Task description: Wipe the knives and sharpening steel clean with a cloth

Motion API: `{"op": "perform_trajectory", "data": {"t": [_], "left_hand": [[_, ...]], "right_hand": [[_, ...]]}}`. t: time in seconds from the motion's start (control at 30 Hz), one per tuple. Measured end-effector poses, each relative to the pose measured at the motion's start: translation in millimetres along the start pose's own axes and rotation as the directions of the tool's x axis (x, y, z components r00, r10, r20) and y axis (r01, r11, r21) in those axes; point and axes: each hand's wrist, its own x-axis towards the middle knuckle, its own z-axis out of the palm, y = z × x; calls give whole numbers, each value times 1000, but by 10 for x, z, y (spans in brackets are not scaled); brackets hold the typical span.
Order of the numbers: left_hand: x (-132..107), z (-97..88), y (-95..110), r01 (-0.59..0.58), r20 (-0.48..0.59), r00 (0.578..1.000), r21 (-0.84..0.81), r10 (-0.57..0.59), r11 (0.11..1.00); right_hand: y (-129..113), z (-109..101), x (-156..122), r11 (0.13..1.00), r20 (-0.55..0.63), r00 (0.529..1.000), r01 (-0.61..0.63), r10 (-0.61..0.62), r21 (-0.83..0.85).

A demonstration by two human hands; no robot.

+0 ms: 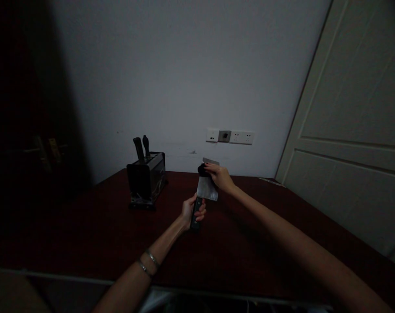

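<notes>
My left hand (191,211) is closed around the black handle of a cleaver (206,188), holding it up over the dark red table (86,234) with the broad steel blade pointing away from me. My right hand (219,175) is closed on a small black cloth (202,169) and presses it against the upper part of the blade. A black knife block (147,179) stands to the left of my hands, with two dark knife handles (141,148) sticking up from it.
A pale wall with a row of sockets (230,137) runs behind the table. A cream panelled door (353,139) stands at the right. The left side of the room is very dark. A light strip runs along the table's near edge (86,278).
</notes>
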Motion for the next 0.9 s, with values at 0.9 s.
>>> {"op": "perform_trajectory", "data": {"t": [0.9], "left_hand": [[-18,56,-3,29,44,999,34,-31,999]], "right_hand": [[-22,-25,272,998,-70,998,-9,5,-63]]}}
